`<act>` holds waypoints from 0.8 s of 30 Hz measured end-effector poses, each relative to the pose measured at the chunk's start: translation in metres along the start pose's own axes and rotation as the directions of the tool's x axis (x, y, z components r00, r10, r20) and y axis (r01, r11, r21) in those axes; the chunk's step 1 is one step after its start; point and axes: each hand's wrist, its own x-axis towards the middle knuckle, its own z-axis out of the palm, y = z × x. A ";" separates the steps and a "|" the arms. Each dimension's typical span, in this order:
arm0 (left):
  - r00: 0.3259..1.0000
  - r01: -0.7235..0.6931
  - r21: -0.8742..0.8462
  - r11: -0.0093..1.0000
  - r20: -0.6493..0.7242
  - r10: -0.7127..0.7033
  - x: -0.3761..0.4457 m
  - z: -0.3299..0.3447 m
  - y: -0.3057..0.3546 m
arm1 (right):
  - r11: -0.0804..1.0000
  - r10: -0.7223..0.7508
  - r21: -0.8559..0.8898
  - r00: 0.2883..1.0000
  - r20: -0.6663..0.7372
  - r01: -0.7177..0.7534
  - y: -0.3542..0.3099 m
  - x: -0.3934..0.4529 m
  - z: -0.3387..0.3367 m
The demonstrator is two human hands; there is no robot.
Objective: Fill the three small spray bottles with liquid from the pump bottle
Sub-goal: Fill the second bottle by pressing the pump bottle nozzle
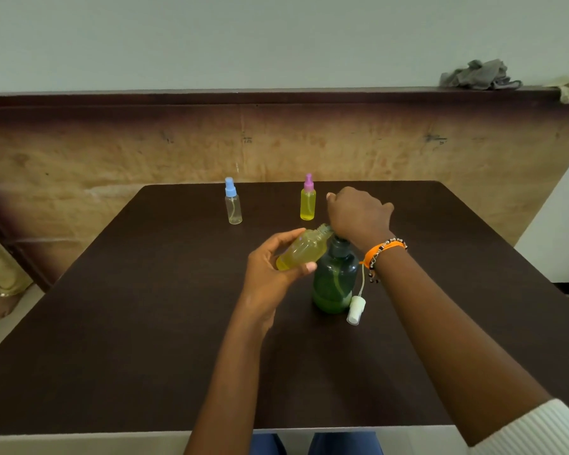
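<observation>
Now our left hand (270,274) grips the tilted spray bottle (301,249) while our right hand (358,215) (fingers curled) presses the pump bottle (334,284); misalignment would spill liquid on the bench (145,323).

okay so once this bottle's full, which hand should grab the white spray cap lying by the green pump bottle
Right. The white spray cap lies right of the pump bottle, under the right hand's wrist; the left hand holds the open bottle.
</observation>
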 end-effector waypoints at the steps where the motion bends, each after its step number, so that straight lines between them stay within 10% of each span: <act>1: 1.000 -0.003 -0.002 1.000 0.002 0.003 0.000 0.000 0.001 | 1.000 -0.013 -0.020 1.000 0.010 0.014 -0.001 0.000 -0.002; 24: 1.000 -0.022 -0.046 0.999 0.006 0.022 0.000 0.004 -0.006 | 0.999 0.037 0.029 0.999 0.030 -0.038 0.004 0.003 0.001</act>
